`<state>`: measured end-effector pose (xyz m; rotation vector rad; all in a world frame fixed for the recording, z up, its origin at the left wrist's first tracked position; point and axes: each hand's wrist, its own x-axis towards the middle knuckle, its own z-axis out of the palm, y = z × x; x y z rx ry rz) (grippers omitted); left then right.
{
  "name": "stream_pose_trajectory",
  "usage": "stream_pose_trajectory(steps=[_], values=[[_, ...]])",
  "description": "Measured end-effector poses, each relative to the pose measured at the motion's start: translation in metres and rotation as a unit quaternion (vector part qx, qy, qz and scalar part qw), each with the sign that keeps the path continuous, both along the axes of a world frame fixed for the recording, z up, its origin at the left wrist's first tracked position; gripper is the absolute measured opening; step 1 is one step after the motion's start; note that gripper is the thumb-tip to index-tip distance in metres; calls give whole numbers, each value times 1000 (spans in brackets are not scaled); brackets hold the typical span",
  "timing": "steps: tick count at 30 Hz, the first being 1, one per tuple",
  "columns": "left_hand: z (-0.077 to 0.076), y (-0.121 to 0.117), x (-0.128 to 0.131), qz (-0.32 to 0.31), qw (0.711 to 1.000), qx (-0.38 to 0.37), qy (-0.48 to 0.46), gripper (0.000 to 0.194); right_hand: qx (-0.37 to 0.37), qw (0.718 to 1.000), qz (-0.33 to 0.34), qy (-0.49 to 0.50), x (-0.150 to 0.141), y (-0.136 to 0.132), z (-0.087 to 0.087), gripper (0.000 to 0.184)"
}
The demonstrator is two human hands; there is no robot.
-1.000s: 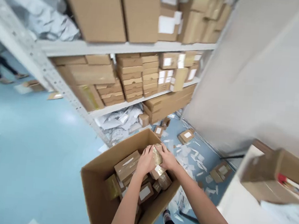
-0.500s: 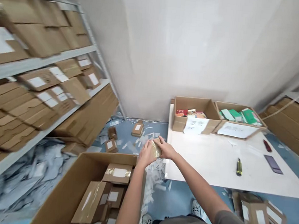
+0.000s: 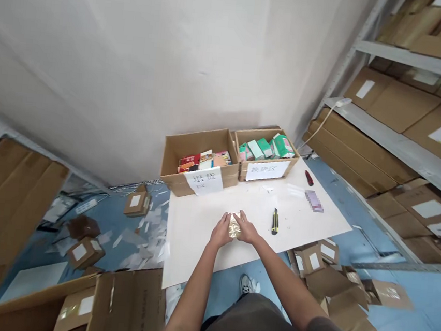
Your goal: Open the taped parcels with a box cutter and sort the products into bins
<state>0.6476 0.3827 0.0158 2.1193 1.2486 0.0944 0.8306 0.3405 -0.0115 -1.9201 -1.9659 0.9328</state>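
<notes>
Between my two hands is a small taped cardboard box [image 3: 234, 226], its top shiny with clear tape. My left hand [image 3: 221, 231] grips its left side, and my right hand [image 3: 247, 229] grips the right side. The box is over the front left part of the white table [image 3: 197, 246]; whether it touches the surface I cannot tell. To the right of my hands lies a yellow and black box cutter [image 3: 275, 222]. Farther right are a purple phone-like slab [image 3: 314, 201] and a dark red object [image 3: 308, 178].
At the table's back stand an open carton of colourful packs [image 3: 180, 181] and another of green and white boxes [image 3: 269, 171]. A large open carton [image 3: 125, 302] stands at front left. Shelves with cardboard boxes [image 3: 402, 102] rise at right. Opened cartons [image 3: 344, 297] litter the floor.
The view has swung right. My hands have carried the small box from beside the large carton to over the table, still gripping it from both sides.
</notes>
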Motion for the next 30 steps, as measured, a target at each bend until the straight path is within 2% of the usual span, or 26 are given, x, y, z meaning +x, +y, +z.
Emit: stream_pose_trajectory(steps=[3,6,14,17,19,23,25,28,30], values=[[-14,6,27,-8,999,-33,5,117,-40,998,-14,37,27,5,-19,130],[-20,15,38,-15,999,-40,-3,115,-52,997,-7,57,42,15,-29,135],[-30,20,26,3,998,-54,-43,116,-62,994,-7,89,41,21,-37,141],[-31,19,24,-3,997,-36,-62,116,-62,994,-8,89,38,20,-33,143],[-28,20,25,-10,998,-10,-67,116,-52,996,-7,74,36,22,-24,143],[-16,25,22,-21,993,74,-85,113,50,998,-15,36,29,25,2,134],[-15,27,17,-29,990,92,-99,111,80,996,-9,26,27,25,9,132],[-27,27,9,-34,991,68,-107,94,57,998,10,28,26,22,5,125],[-39,24,7,-40,993,41,-99,78,52,998,-16,25,25,16,-6,106]])
